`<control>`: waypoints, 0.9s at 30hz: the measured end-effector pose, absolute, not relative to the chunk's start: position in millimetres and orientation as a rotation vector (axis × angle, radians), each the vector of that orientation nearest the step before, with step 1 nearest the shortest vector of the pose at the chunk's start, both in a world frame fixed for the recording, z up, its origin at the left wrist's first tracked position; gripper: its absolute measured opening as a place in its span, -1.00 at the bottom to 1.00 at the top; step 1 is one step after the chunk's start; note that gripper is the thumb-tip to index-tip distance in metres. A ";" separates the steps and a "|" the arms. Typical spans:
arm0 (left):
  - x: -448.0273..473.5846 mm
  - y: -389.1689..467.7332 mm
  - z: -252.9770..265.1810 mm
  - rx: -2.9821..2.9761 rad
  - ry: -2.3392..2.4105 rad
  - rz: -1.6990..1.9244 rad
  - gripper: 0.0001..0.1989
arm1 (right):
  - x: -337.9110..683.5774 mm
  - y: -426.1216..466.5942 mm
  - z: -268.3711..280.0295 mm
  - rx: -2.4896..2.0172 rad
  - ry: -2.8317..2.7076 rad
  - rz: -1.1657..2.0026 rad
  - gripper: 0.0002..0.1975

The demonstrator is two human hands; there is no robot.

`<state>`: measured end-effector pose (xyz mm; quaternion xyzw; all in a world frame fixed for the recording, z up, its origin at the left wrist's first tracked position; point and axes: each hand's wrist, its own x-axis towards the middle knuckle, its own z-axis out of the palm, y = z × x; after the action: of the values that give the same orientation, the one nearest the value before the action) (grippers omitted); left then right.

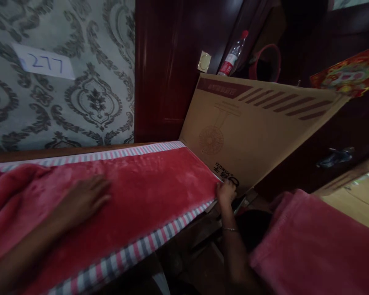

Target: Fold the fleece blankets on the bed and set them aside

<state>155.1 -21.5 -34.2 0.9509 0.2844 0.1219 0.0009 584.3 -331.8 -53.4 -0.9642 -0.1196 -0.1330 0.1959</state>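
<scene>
A red plush blanket lies spread over a pink, grey and white striped cloth. My left hand rests palm down on the blanket, fingers stretched out and a little blurred. At the blanket's far right corner, my right hand has its fingers curled around the edge, close against a cardboard box. Part of its grip is hidden behind the hand itself. On the left side the blanket gathers into thick folds.
Behind the box stand a bottle with a red cap and a pink round-rimmed object. Another folded pink plush cloth lies at the lower right. A patterned wall bears a paper marked 277. Dark doors flank the box.
</scene>
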 end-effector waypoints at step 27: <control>229.2 -1.9 4.6 2.797 1.178 0.218 -0.32 | 495.3 -120.7 -12.0 -2.534 -1.386 0.146 -0.38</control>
<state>229.2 -1.9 4.6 0.9181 0.3867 0.0714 0.0493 495.3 -120.7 -12.0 -0.8694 -0.4756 0.0502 0.1243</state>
